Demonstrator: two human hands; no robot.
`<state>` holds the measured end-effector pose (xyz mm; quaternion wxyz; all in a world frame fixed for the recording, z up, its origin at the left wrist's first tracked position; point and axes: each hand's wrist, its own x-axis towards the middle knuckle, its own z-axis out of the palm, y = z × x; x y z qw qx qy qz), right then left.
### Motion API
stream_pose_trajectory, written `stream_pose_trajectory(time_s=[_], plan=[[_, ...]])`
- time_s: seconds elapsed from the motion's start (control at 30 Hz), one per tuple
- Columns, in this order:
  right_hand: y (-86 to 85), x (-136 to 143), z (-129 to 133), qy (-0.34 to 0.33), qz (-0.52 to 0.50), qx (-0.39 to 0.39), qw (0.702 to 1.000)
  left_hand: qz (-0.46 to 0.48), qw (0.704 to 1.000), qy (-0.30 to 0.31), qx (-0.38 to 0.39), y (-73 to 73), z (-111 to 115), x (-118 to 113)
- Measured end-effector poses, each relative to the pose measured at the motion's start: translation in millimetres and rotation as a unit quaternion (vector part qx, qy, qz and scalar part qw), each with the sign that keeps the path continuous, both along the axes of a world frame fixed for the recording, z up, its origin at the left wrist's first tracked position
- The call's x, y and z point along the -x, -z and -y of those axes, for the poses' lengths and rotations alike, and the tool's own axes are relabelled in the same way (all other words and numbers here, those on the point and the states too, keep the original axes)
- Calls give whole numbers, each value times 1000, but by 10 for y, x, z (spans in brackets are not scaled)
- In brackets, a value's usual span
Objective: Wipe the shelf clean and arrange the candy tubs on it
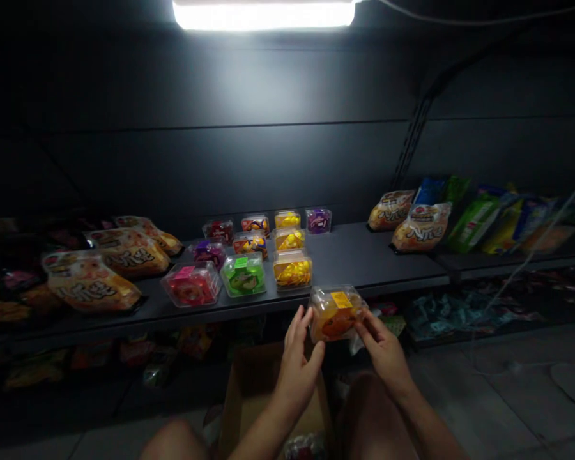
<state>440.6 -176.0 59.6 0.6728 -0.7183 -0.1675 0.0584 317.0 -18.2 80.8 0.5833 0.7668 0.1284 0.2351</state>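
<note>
Orange contents show through the clear box [333, 324], which sits between the person's two hands at the front edge of the shelf [364, 259]. The left hand [299, 354] has its grip on the box's left end; the right hand [383, 351] grasps the right end, thumb in front. Left of it, a yellow-filled tub [292, 273] stands near that edge; an open carton [234, 383] lies below.
</note>
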Motion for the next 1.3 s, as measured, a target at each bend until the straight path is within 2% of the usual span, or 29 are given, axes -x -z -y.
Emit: stream_pose_trajectory(time_s=[0.1,0.23,0.37,0.5,0.67,0.8,0.97,1.1,1.2,1.3], plan=[[-115,-321,25,12,34,-18,999,-10,998,9,-64,-99,69,-316],[-210,-773,-63,19,53,-40,998,-13,999,37,-29,-152,145,-801],[-162,-1250,-254,20,81,-45,995,-8,1000,26,6,-154,113,-1262],[-108,-1683,-514,18,129,-5,992,2,999,5,37,-127,14,-1657],[-120,-2054,-886,18,157,37,987,8,993,-36,110,-71,-100,-2110],[-173,-2210,-1110,24,161,29,986,4,991,-54,120,-38,-198,-2407],[-257,-2303,-1267,22,147,28,989,3,991,-66,119,9,-276,-2618],[-254,-2337,-1319,21,129,36,991,9,991,-70,114,38,-299,-2698],[-211,-2349,-1319,17,126,35,991,14,992,-65,106,38,-276,-2676],[-160,-2342,-1300,22,118,28,992,22,995,-41,92,18,-190,-2494]])
